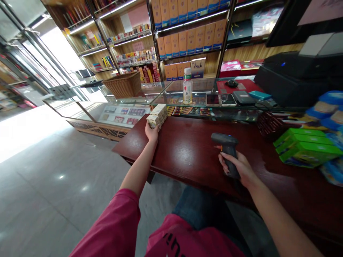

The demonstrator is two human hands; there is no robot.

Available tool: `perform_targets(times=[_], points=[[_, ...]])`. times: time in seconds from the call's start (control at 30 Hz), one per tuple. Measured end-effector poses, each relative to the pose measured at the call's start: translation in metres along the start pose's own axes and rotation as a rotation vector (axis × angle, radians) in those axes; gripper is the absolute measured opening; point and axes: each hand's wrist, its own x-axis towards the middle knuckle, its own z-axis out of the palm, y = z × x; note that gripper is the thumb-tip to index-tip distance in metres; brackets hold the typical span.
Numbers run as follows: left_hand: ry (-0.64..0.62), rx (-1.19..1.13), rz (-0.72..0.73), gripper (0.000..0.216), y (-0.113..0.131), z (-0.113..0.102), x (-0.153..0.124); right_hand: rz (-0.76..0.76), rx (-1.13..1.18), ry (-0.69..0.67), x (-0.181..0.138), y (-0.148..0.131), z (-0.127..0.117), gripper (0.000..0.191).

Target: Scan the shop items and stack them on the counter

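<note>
My left hand (151, 132) reaches out to the far left end of the dark red wooden counter (187, 150) and grips a stack of small cream-coloured boxes (157, 115) from below. My right hand (235, 166) is wrapped round the handle of a black barcode scanner (226, 146), held just above the counter with its head pointing toward the left. The scanner sits about mid-counter, well apart from the stack.
Green cartons (305, 146) and blue packets (328, 110) lie at the right. A glass display case (187, 101) behind the counter carries a bottle (187, 86), phones (227, 100) and a black register (292, 78). Shelves of boxes line the back wall. A wicker basket (123, 84) stands at left.
</note>
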Motion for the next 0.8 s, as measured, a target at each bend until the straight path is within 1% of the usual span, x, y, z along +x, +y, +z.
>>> perform_targets(times=[0.1, 0.2, 0.3, 0.37, 0.43, 0.47, 0.53, 0.6, 0.67, 0.73, 0.8], points=[[-0.008, -0.011, -0.018, 0.066, 0.004, 0.010, 0.006, -0.006, 0.017, 0.017, -0.001, -0.001, 0.002, 0.066], [-0.033, -0.010, -0.026, 0.074, 0.009, 0.012, 0.010, -0.020, 0.034, 0.026, -0.001, -0.002, 0.003, 0.068], [-0.062, 0.021, -0.057, 0.090, 0.014, 0.006, 0.008, -0.061, 0.057, 0.045, -0.001, -0.002, 0.001, 0.065], [-0.054, 0.062, -0.051, 0.107, 0.021, -0.001, -0.001, -0.103, 0.089, 0.076, -0.004, -0.002, -0.004, 0.061], [-0.035, 0.106, 0.042, 0.120, 0.032, -0.006, -0.019, -0.156, 0.126, 0.129, -0.010, -0.001, -0.014, 0.057], [-0.037, 0.115, 0.141, 0.122, 0.040, -0.006, -0.030, -0.182, 0.140, 0.161, -0.015, -0.001, -0.020, 0.056], [-0.086, 0.095, 0.360, 0.114, 0.061, -0.002, -0.057, -0.228, 0.157, 0.239, -0.028, 0.000, -0.035, 0.055], [-0.211, 0.040, 0.517, 0.107, 0.089, 0.013, -0.086, -0.279, 0.164, 0.335, -0.042, -0.001, -0.050, 0.055], [-0.364, -0.056, 0.624, 0.101, 0.121, 0.039, -0.117, -0.349, 0.159, 0.445, -0.056, -0.002, -0.063, 0.053], [-0.559, -0.162, 0.745, 0.093, 0.155, 0.073, -0.152, -0.429, 0.146, 0.564, -0.066, -0.002, -0.074, 0.049], [-0.736, -0.242, 0.894, 0.087, 0.186, 0.112, -0.193, -0.495, 0.139, 0.680, -0.073, -0.001, -0.083, 0.047]])
